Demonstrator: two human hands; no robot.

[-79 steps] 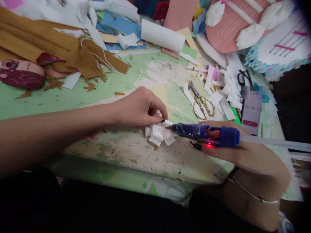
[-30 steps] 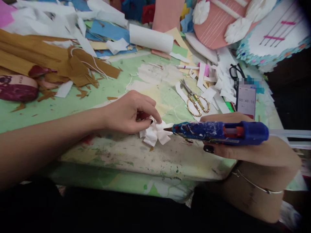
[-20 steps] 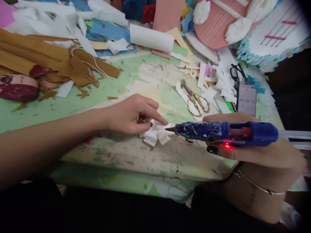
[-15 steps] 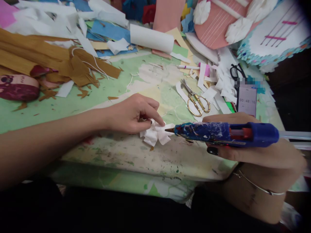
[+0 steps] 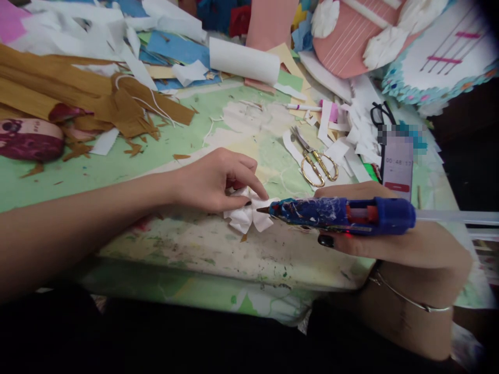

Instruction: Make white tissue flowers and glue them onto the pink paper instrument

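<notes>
A small white paper flower (image 5: 245, 214) lies on the stained green table (image 5: 234, 249) near its front edge. My left hand (image 5: 212, 179) rests over it, fingers curled and pinching the paper at its top. My right hand (image 5: 390, 241) is wrapped round a blue glue gun (image 5: 343, 214) smeared with dried glue. The gun lies level, its nozzle tip touching the flower's right side. A clear glue stick (image 5: 456, 216) sticks out of the gun's back. A thin bracelet (image 5: 405, 301) sits on my right wrist.
Gold-handled scissors (image 5: 315, 162) lie behind the glue gun. A phone (image 5: 397, 167) and black glasses (image 5: 384, 115) sit to the right. Brown crepe paper strips (image 5: 78, 93), a white paper roll (image 5: 244, 61), coloured scraps and pink and white card discs (image 5: 351, 41) crowd the back.
The glue gun has slid a little to the left, so its nozzle now reaches into the flower. My left fingers have shifted slightly on the paper.
</notes>
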